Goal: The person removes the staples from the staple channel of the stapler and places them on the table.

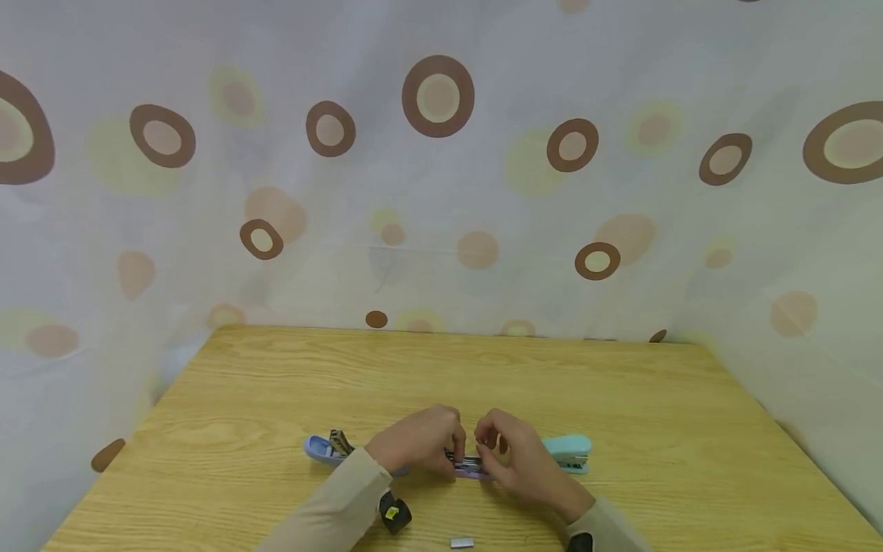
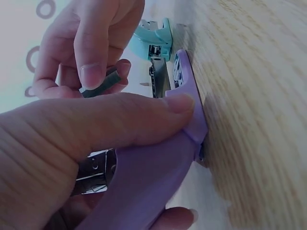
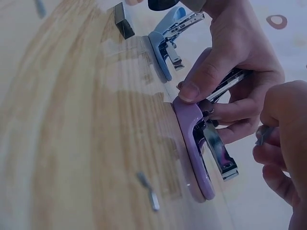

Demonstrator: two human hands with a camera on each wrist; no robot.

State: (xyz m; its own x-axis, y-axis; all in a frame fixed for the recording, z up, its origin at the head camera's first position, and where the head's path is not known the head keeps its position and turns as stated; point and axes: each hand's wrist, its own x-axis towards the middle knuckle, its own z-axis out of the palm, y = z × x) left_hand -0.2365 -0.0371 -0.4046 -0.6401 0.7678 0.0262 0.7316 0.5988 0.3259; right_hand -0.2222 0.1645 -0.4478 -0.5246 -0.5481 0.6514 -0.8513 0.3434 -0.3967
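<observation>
My left hand (image 1: pixel 429 438) grips a purple stapler (image 2: pixel 158 165) low over the wood table, its thumb pressed along the side. The stapler's top is swung up, and its metal staple channel (image 3: pixel 219 151) lies exposed. Just beside it, the thumb and fingertips of my right hand (image 1: pixel 520 460) pinch a short grey strip of staples (image 2: pixel 101 85). That strip is apart from the channel. In the head view, the hands hide most of the purple stapler.
An opened blue stapler (image 1: pixel 320 449) lies to the left, partly behind the left forearm. On the right is a teal stapler (image 1: pixel 569 446). Another staple strip (image 1: pixel 461 542) lies near the front edge. A patterned curtain (image 1: pixel 441 230) stands behind the table (image 1: pixel 276 383).
</observation>
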